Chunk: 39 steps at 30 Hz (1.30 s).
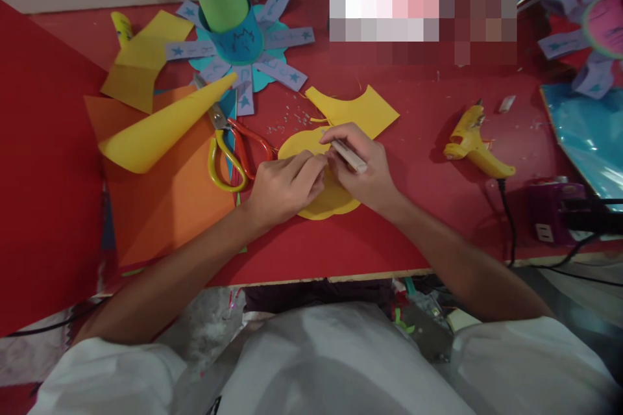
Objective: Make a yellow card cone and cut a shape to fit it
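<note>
A yellow scalloped paper cutout (325,202) lies on the red table, partly covered by both of my hands. In my right hand (365,165) is a slim whitish tool (348,155) with a squared end, gripped between thumb and fingers; its tip is hidden, so I cannot tell its exact kind. My left hand (287,184) is closed over the cutout's left side, fingers curled and touching my right fingertips. Whatever those fingers pinch is hidden. Just beyond the cutout sits a yellow paper offcut (363,108) with a curved edge.
Scissors (226,142) with red and yellow handles, a yellow paper cone (165,123) and orange sheets (160,207) lie to the left. A yellow glue gun (479,142) with a black cord is at right. Behind stands a green and blue paper craft (238,41).
</note>
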{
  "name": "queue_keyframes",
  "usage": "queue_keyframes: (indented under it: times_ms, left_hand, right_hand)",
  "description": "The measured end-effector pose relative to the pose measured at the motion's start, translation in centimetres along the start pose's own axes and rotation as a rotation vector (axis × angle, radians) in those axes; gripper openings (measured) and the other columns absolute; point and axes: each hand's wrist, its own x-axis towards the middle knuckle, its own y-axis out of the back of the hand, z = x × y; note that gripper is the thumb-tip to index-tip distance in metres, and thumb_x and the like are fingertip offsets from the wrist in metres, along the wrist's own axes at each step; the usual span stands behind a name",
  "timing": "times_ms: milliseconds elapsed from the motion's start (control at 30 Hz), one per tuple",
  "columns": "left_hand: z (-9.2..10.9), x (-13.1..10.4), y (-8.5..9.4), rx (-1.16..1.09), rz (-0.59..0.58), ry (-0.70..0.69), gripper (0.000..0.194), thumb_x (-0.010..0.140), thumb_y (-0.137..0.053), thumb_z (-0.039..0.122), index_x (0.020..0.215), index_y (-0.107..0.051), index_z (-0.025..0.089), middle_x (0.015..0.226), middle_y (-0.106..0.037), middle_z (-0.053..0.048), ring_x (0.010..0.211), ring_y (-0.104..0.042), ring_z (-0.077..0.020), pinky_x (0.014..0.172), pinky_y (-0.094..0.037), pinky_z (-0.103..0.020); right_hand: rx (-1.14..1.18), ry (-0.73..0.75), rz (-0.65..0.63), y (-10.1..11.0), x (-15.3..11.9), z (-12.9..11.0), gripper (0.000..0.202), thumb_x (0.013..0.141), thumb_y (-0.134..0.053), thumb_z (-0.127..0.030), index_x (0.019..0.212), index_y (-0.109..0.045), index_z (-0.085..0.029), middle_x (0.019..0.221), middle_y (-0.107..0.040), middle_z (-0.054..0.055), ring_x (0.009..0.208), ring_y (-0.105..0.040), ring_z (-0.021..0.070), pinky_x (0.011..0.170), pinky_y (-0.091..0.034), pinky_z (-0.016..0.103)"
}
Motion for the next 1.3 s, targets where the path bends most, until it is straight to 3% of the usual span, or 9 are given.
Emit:
queue_keyframes:
  times_ms: [367, 667, 867, 1000, 1067, 1167, 1300]
  left_hand:
    - [0.0, 0.1, 0.3, 0.051, -0.025, -0.036, 0.009, 0.107, -0.059, 0.013, 0.103, -0.066, 0.018, 0.074, -0.072, 0.001, 0.062, -0.068, -0.0125, 0.056, -0.038, -0.031]
    - [-0.1, -0.3, 0.2, 0.002, -0.036, -0.041, 0.016, 0.101, -0.058, 0.006, 0.108, -0.064, 0.018, 0.080, -0.074, 0.001, 0.066, -0.069, -0.0118, 0.057, -0.036, -0.031]
    - [-0.3, -0.2, 0.5, -0.171, 0.053, 0.128, 0.010, 0.105, -0.055, 0.015, 0.110, -0.062, 0.021, 0.079, -0.070, 0.003, 0.058, -0.061, -0.0090, 0.054, -0.036, -0.025]
    - [-0.3, -0.3, 0.5, -0.233, 0.079, 0.048, 0.023, 0.112, -0.061, 0.034, 0.129, -0.064, 0.019, 0.080, -0.074, 0.002, 0.061, -0.067, -0.0088, 0.056, -0.042, -0.021]
    - [-0.2, -0.4, 0.4, -0.261, 0.073, -0.019, 0.022, 0.112, -0.063, 0.032, 0.130, -0.067, 0.020, 0.085, -0.078, 0.000, 0.066, -0.072, -0.0089, 0.059, -0.046, -0.020]
    - [0.3, -0.5, 0.3, -0.400, 0.066, 0.020, 0.014, 0.111, -0.066, 0.026, 0.122, -0.070, 0.019, 0.093, -0.083, -0.002, 0.076, -0.078, -0.0091, 0.066, -0.052, -0.018]
    - [1.1, -0.3, 0.6, -0.588, 0.038, 0.168, 0.016, 0.109, -0.071, 0.032, 0.114, -0.073, 0.018, 0.096, -0.085, -0.003, 0.082, -0.080, -0.0103, 0.074, -0.058, -0.018]
  right_hand:
    - [0.029, -0.008, 0.005, -0.1, 0.0, 0.2, 0.011, 0.099, -0.061, -0.025, 0.109, -0.065, -0.026, 0.103, -0.072, 0.002, 0.085, -0.066, 0.0185, 0.083, -0.055, 0.034]
    - [0.097, 0.004, -0.038, 0.0, 0.3, 0.5, 0.011, 0.102, -0.064, -0.034, 0.107, -0.068, -0.025, 0.102, -0.072, 0.003, 0.088, -0.067, 0.0193, 0.083, -0.057, 0.035]
    - [0.302, -0.052, -0.115, 0.6, 0.6, 0.7, 0.030, 0.101, -0.075, -0.054, 0.113, -0.067, -0.028, 0.100, -0.065, 0.003, 0.081, -0.062, 0.0183, 0.074, -0.059, 0.035]
    - [0.435, -0.118, -0.183, 0.7, 0.7, 0.6, 0.046, 0.092, -0.083, -0.064, 0.119, -0.066, -0.030, 0.101, -0.062, 0.003, 0.085, -0.063, 0.0199, 0.074, -0.060, 0.035]
    - [0.511, -0.124, -0.246, 0.6, 0.7, 0.5, 0.055, 0.088, -0.085, -0.069, 0.122, -0.066, -0.030, 0.099, -0.061, 0.003, 0.087, -0.063, 0.0199, 0.074, -0.060, 0.034]
    - [0.599, -0.137, -0.308, 0.4, 0.6, 0.5, 0.063, 0.084, -0.088, -0.070, 0.125, -0.066, -0.028, 0.102, -0.063, 0.002, 0.091, -0.063, 0.0185, 0.077, -0.059, 0.031]
    - [0.653, -0.211, -0.321, 0.3, 0.4, 0.2, 0.060, 0.083, -0.093, -0.063, 0.124, -0.067, -0.027, 0.116, -0.068, 0.005, 0.099, -0.067, 0.0187, 0.087, -0.062, 0.031]
